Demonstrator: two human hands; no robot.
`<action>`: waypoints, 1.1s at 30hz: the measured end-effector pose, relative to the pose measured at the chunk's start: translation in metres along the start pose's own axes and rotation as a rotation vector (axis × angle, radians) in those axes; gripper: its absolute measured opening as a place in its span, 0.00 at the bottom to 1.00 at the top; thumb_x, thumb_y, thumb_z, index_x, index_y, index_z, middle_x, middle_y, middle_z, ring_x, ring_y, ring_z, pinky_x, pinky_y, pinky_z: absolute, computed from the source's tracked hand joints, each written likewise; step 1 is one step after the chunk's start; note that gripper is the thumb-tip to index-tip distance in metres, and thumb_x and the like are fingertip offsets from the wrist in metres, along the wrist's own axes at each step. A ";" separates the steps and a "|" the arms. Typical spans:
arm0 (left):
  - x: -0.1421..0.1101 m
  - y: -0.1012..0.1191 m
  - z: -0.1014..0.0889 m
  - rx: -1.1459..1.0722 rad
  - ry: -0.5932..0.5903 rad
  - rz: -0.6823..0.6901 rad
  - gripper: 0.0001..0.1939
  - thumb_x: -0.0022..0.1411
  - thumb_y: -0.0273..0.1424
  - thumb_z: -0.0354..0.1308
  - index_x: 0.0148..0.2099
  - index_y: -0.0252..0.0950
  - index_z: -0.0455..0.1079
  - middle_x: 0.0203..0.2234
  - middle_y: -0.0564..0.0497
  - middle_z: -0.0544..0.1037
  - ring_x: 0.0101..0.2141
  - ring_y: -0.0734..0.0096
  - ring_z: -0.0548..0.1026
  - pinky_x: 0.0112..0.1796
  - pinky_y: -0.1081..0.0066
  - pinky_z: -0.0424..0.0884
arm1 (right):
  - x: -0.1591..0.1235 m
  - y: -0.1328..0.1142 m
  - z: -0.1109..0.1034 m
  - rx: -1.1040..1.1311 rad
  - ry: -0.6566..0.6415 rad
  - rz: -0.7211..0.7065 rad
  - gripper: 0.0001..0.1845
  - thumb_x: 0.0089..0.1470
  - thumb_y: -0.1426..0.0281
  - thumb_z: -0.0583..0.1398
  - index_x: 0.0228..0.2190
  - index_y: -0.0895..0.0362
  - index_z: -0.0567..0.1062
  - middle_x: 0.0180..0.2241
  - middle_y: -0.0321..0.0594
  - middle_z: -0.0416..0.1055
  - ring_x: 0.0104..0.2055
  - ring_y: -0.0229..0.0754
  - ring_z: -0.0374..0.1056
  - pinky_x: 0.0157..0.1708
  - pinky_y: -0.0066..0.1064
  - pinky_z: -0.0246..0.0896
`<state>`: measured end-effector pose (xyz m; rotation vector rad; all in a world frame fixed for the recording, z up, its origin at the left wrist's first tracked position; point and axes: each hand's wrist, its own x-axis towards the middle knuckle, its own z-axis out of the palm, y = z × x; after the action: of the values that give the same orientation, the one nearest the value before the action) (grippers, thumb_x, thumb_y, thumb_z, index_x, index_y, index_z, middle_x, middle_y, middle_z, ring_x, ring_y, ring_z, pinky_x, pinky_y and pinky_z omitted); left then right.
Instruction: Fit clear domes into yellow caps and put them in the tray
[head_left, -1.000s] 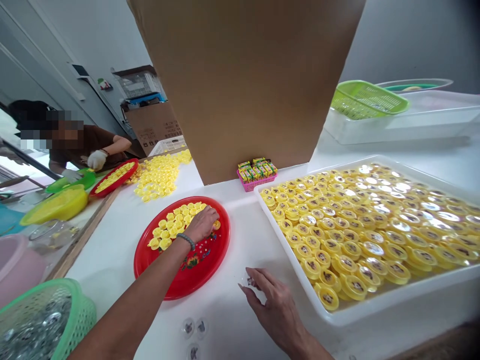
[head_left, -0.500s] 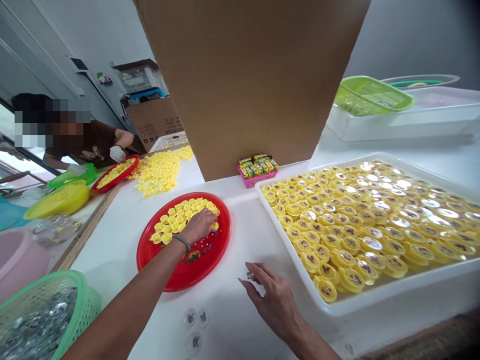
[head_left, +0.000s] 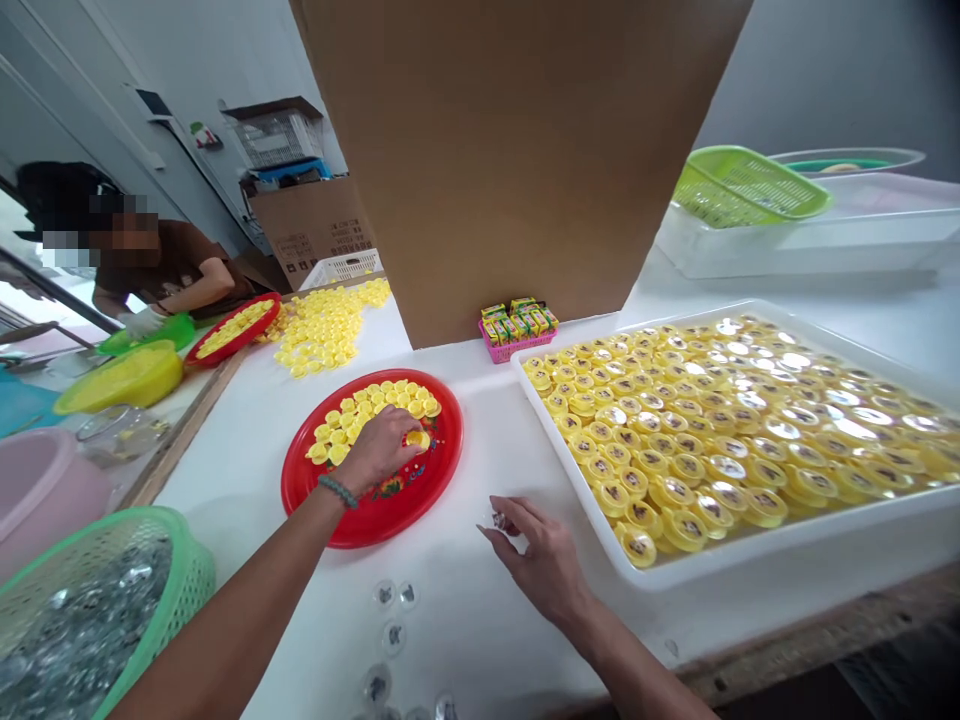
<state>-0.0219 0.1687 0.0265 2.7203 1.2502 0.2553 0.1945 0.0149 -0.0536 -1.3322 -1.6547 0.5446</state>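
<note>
Over the red tray (head_left: 431, 510), my left hand (head_left: 377, 450) pinches a small yellow plastic cup (head_left: 417, 439) between thumb and fingers. Several more yellow cups (head_left: 360, 408) lie in rows on that tray, beyond the hand. My right hand (head_left: 541, 560), just above the white table, holds a clear round lid (head_left: 499, 520) with a small dark picture, gripped at the fingertips. Several similar clear lids (head_left: 394, 636) rest on the table between my forearms. To the right of my right hand is a white tray (head_left: 645, 582) full of yellow cups topped with such picture lids (head_left: 682, 525).
A green basket (head_left: 180, 560) of clear pieces stands at lower left. A pink basket (head_left: 517, 350) of small boxes sits before a brown cardboard panel (head_left: 525, 170). Loose yellow cups (head_left: 319, 330) are heaped further left. A gloved co-worker (head_left: 180, 270) sits beyond, beside several basins.
My left hand has drawn back slightly from the row of cups, with a yellow cup now showing in its fingers. The co-worker's hand has moved from the far red tray to the green basin.
</note>
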 end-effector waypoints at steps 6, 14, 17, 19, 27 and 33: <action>-0.055 0.082 0.035 -0.151 -0.060 0.043 0.05 0.55 0.27 0.55 0.36 0.35 0.70 0.31 0.48 0.72 0.37 0.61 0.67 0.38 0.65 0.64 | -0.008 -0.010 -0.010 0.130 -0.095 0.040 0.15 0.48 0.73 0.63 0.40 0.56 0.72 0.30 0.36 0.72 0.28 0.35 0.69 0.31 0.27 0.66; -0.101 0.106 0.078 -0.388 0.088 -0.061 0.11 0.61 0.33 0.54 0.44 0.36 0.69 0.37 0.46 0.72 0.40 0.61 0.66 0.42 0.62 0.64 | -0.020 -0.026 -0.018 0.357 -0.285 0.095 0.14 0.50 0.68 0.63 0.41 0.54 0.73 0.36 0.39 0.72 0.34 0.36 0.70 0.37 0.30 0.68; -0.111 0.100 0.079 -0.486 0.141 -0.152 0.16 0.60 0.35 0.55 0.49 0.35 0.67 0.43 0.45 0.71 0.44 0.60 0.66 0.45 0.61 0.63 | -0.016 -0.027 -0.019 0.355 -0.327 0.099 0.15 0.50 0.68 0.63 0.42 0.54 0.73 0.37 0.39 0.72 0.35 0.37 0.70 0.38 0.31 0.68; -0.116 0.096 0.082 -0.559 0.154 -0.229 0.17 0.59 0.35 0.57 0.49 0.35 0.67 0.44 0.45 0.71 0.44 0.61 0.68 0.45 0.63 0.65 | -0.010 -0.025 -0.018 0.301 -0.351 0.087 0.15 0.50 0.69 0.63 0.43 0.53 0.73 0.37 0.39 0.72 0.35 0.37 0.69 0.39 0.31 0.67; -0.115 0.093 0.095 -0.784 0.177 -0.312 0.10 0.56 0.25 0.56 0.42 0.37 0.72 0.34 0.50 0.74 0.32 0.69 0.71 0.34 0.72 0.67 | 0.013 -0.019 -0.004 -0.159 -0.521 -0.069 0.15 0.50 0.72 0.61 0.43 0.55 0.74 0.40 0.42 0.73 0.36 0.39 0.70 0.32 0.28 0.64; -0.110 0.093 0.099 -0.796 0.181 -0.321 0.10 0.55 0.22 0.54 0.38 0.37 0.72 0.33 0.50 0.75 0.32 0.69 0.72 0.34 0.72 0.67 | 0.007 -0.021 0.006 -0.407 -0.559 -0.076 0.11 0.52 0.72 0.61 0.39 0.57 0.75 0.33 0.41 0.74 0.32 0.40 0.69 0.32 0.28 0.61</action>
<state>-0.0026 0.0194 -0.0630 1.8313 1.2468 0.7772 0.1782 0.0158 -0.0369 -1.4790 -2.3626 0.5896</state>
